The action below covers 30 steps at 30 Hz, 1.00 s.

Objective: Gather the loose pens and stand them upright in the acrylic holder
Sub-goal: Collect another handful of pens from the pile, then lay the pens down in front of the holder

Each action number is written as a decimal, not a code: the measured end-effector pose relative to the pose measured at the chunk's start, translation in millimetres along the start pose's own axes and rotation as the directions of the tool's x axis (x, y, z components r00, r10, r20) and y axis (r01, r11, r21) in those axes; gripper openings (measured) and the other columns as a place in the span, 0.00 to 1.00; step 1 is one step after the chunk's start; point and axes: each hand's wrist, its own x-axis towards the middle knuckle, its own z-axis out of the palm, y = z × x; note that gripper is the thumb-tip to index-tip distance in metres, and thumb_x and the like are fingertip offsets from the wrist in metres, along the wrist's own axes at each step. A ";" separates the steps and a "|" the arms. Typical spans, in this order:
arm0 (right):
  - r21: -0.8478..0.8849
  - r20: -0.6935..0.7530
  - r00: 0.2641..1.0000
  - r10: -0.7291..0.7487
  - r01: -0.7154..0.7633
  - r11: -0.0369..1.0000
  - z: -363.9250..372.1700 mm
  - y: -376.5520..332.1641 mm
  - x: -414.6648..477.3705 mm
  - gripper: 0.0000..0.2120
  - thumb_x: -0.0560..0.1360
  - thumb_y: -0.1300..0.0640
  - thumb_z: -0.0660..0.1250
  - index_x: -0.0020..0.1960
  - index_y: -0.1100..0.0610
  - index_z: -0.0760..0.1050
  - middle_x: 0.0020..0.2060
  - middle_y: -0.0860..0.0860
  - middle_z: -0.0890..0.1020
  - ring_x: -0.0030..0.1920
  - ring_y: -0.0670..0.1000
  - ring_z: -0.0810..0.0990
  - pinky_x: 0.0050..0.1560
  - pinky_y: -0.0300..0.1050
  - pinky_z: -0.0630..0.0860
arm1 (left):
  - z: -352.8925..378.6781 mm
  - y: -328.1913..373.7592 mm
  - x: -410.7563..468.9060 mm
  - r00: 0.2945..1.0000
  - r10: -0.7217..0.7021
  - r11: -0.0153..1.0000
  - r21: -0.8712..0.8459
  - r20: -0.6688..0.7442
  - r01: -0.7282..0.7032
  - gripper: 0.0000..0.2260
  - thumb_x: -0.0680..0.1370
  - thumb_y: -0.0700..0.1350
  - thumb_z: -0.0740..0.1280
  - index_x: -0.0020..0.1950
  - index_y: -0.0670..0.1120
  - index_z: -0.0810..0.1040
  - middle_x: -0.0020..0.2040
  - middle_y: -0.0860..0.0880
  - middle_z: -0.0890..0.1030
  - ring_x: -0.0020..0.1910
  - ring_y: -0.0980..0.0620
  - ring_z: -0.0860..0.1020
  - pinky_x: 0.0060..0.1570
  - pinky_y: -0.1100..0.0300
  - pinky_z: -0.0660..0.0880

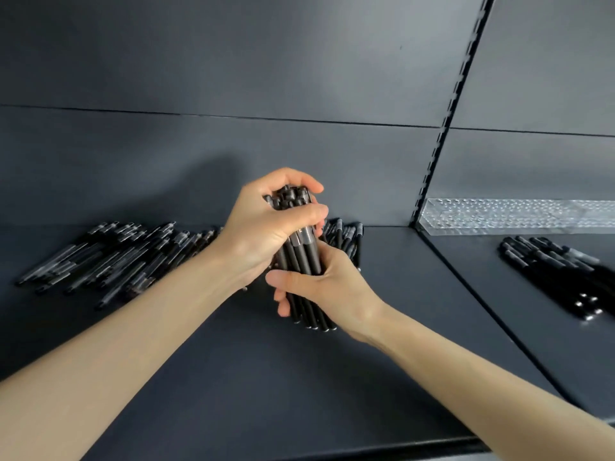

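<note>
Gripping a bundle of slim black plastic pens [301, 257] w/ both hands: left hand [266, 224] curled round the capped upper ends, right hand [327, 287] clamped on the barrels lower down. Bundle held roughly upright above the dark grey shelf [253, 377]. Loose black pens [109, 254] lie heaped at left; a few more pens behind the hands, others on the adjoining shelf section at right. Clear perforated acrylic holder [519, 214] sits at right rear, against the back panel, well apart from the bundle.
</note>
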 end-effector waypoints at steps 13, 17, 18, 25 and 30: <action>-0.060 -0.150 0.987 -0.057 0.048 0.997 -182.4 -11.9 -141.5 0.07 0.76 0.60 0.67 0.45 0.61 0.70 0.29 0.54 0.76 0.26 0.51 0.73 0.30 0.45 0.75 | 222.7 -23.3 -3.8 0.977 -0.210 0.978 0.016 0.029 0.210 0.29 0.62 0.60 0.73 0.56 0.45 0.75 0.43 0.52 0.81 0.45 0.54 0.80 0.55 0.55 0.74; -0.087 -0.201 0.978 -0.050 0.033 0.996 -248.6 -17.0 -174.4 0.06 0.76 0.60 0.67 0.43 0.61 0.72 0.27 0.52 0.76 0.26 0.51 0.74 0.31 0.44 0.76 | 284.6 -40.5 -5.6 0.955 -0.243 0.964 0.153 0.168 0.218 0.16 0.75 0.59 0.65 0.54 0.48 0.77 0.49 0.45 0.83 0.46 0.44 0.82 0.59 0.60 0.71; -0.098 -0.205 0.978 -0.047 0.027 0.995 -263.5 -17.1 -179.2 0.05 0.76 0.60 0.67 0.44 0.60 0.72 0.29 0.53 0.76 0.27 0.51 0.74 0.31 0.44 0.75 | 296.6 -42.6 -3.6 0.958 -0.216 0.965 0.187 0.186 0.181 0.14 0.77 0.56 0.63 0.54 0.48 0.78 0.48 0.45 0.84 0.45 0.49 0.82 0.56 0.63 0.72; -0.198 -0.251 0.968 -0.010 -0.041 0.979 -350.9 -13.1 -173.4 0.12 0.75 0.61 0.69 0.54 0.56 0.68 0.36 0.50 0.78 0.32 0.50 0.78 0.33 0.48 0.79 | 357.8 -82.8 42.0 0.979 -0.112 0.925 0.379 0.171 0.039 0.11 0.80 0.53 0.60 0.57 0.50 0.77 0.52 0.55 0.82 0.52 0.61 0.78 0.53 0.68 0.72; -0.438 -0.226 0.973 -0.048 -0.058 0.897 -399.6 -4.9 -156.4 0.18 0.73 0.51 0.71 0.60 0.53 0.72 0.52 0.46 0.82 0.53 0.45 0.81 0.59 0.52 0.76 | 378.9 -108.1 70.4 0.979 -0.101 0.880 0.475 0.177 0.005 0.19 0.78 0.60 0.56 0.58 0.50 0.76 0.56 0.51 0.78 0.55 0.57 0.76 0.56 0.68 0.71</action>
